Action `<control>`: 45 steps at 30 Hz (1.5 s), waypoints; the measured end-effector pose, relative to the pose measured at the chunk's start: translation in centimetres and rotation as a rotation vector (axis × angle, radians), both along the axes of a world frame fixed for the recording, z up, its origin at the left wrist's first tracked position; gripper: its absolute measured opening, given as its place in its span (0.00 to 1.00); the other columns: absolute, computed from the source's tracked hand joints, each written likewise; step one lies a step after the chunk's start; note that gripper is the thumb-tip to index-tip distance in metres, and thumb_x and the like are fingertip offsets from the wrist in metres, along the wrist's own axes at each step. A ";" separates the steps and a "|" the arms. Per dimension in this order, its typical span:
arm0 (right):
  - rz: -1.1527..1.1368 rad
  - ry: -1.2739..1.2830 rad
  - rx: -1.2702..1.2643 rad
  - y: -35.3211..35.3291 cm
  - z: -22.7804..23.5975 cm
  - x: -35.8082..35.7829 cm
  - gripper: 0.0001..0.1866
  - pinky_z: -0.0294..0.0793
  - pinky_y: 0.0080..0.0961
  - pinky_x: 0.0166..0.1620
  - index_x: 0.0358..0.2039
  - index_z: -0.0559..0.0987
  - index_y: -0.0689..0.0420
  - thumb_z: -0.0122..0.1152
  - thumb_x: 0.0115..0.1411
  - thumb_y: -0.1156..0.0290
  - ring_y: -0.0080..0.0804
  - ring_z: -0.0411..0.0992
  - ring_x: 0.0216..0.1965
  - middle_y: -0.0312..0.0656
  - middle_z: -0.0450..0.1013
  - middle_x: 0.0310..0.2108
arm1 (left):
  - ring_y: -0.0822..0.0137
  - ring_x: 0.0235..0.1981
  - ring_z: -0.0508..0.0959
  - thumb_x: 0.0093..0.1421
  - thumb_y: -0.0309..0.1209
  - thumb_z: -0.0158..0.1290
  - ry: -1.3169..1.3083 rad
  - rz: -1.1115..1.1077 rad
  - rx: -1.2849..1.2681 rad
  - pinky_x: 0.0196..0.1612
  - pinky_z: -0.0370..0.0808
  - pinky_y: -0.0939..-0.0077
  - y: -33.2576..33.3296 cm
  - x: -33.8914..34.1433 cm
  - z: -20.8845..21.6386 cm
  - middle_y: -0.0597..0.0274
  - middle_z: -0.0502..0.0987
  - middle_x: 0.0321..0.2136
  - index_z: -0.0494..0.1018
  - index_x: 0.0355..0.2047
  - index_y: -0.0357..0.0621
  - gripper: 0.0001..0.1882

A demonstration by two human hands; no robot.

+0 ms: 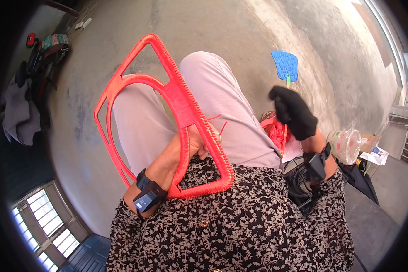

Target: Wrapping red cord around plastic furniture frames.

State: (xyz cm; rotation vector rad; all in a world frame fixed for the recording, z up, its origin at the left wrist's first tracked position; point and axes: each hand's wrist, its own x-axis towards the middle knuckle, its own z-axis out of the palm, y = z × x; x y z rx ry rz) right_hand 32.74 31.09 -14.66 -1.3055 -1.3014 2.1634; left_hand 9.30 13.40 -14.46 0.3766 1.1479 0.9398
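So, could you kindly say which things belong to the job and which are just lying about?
Job in hand, apparently: red frame, held in the left hand; loose red cord ends.

Seemingly unrelated: blue fly swatter; black cable; grey cloth.

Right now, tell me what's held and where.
Left hand: the red frame, by its long side near the loose threads. Right hand: cannot tell.

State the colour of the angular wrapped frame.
The angular wrapped frame is red, best seen in the head view.
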 end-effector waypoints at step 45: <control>0.234 -0.066 0.541 -3.4 -0.5 -13.7 0.21 0.70 0.17 0.25 0.52 0.72 0.59 0.60 0.61 0.66 0.19 0.72 0.22 0.35 0.74 0.26 | 0.74 0.28 0.76 0.67 0.39 0.43 -0.015 0.972 0.254 0.28 0.73 0.80 -6.2 -2.7 -1.0 0.60 0.77 0.42 0.71 0.45 0.42 0.15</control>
